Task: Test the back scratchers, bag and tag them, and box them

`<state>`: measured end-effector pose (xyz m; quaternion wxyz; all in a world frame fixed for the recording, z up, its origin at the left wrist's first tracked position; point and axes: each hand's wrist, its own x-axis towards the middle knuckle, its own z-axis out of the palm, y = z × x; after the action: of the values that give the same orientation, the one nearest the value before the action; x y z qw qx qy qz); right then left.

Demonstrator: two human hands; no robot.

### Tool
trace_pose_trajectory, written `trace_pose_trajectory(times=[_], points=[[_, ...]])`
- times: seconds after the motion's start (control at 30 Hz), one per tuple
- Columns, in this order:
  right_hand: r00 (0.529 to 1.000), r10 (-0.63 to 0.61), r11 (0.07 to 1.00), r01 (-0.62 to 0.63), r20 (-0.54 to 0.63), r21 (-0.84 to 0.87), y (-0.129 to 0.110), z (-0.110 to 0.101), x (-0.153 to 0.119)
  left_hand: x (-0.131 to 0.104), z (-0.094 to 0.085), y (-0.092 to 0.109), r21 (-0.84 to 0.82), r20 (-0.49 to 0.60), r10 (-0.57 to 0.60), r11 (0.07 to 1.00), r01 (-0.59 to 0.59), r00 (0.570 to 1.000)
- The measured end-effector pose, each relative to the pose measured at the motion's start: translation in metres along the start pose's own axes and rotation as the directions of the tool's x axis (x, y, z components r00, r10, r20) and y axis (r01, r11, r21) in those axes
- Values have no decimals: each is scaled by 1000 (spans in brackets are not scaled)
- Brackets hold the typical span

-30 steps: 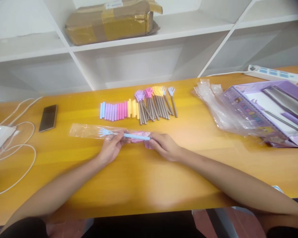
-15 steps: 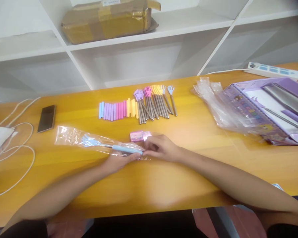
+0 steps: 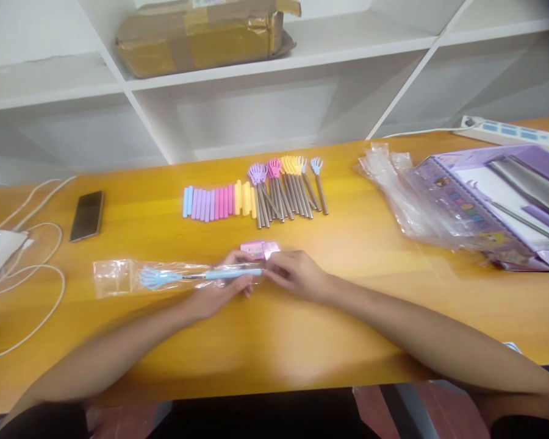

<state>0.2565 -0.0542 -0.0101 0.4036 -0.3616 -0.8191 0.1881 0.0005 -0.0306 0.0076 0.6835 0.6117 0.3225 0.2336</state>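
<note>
A light blue back scratcher (image 3: 233, 274) with a hand-shaped head lies level inside a clear plastic bag (image 3: 114, 278). My left hand (image 3: 217, 296) is closed around its blue handle through the film, thumb in front and fingers behind. At the handle's right end, my right hand (image 3: 299, 275) pinches the end of the bag with thumb and bent fingers. Just behind my fingertips sits a small pink printed packet or stack (image 3: 252, 249), partly hidden. Further back lie several back scratchers (image 3: 297, 189) with purple, pink, yellow and blue heads, beside a row of coloured handle sleeves (image 3: 210, 204).
Clear plastic bags (image 3: 391, 189) lie at the right against an open purple box (image 3: 457, 204) holding more scratcher parts. A phone (image 3: 86, 216) and white cables (image 3: 61, 292) are at the left. A power strip (image 3: 512, 132) and white shelves with a taped carton (image 3: 201, 39) stand behind.
The bagged back scratcher has swung from a slant to nearly level, its head end moving down and slightly left. My left fingers now wrap behind the handle; my right hand stays almost in place.
</note>
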Motion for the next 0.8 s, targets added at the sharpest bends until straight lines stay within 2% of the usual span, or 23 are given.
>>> trace_pose_trajectory(times=[0.13,0.2,0.27,0.4,0.47,0.57,0.63,0.7,0.8], points=[[999,14,999,-15,32,45,-1,-6,0,10,-6,-1,-180,-219,60,979,-100,974],[997,26,994,-33,66,100,0,-9,-2,15,-8,0,-274,-297,35,954,-120,954],[997,24,982,-37,74,186,2,-12,-4,19,-10,3,-358,-329,-25,929,-100,944],[997,-28,964,7,74,265,9,-15,-5,22,-14,7,-450,-308,-108,892,-45,945],[994,-61,982,45,86,183,11,-15,-3,23,-15,7,-463,-282,-109,885,-35,953],[980,-189,981,191,64,-18,10,-15,-3,25,-17,5,-449,-252,-94,893,-30,963],[961,-266,957,273,79,-101,8,-14,-6,26,-18,3,-381,-234,-60,924,-34,970],[958,-270,953,280,97,-113,4,-12,-10,25,-20,1,-241,-191,-23,970,-24,981],[959,-278,954,283,61,-102,-4,-7,-12,22,-24,0,-2,-74,-16,1000,16,997]])
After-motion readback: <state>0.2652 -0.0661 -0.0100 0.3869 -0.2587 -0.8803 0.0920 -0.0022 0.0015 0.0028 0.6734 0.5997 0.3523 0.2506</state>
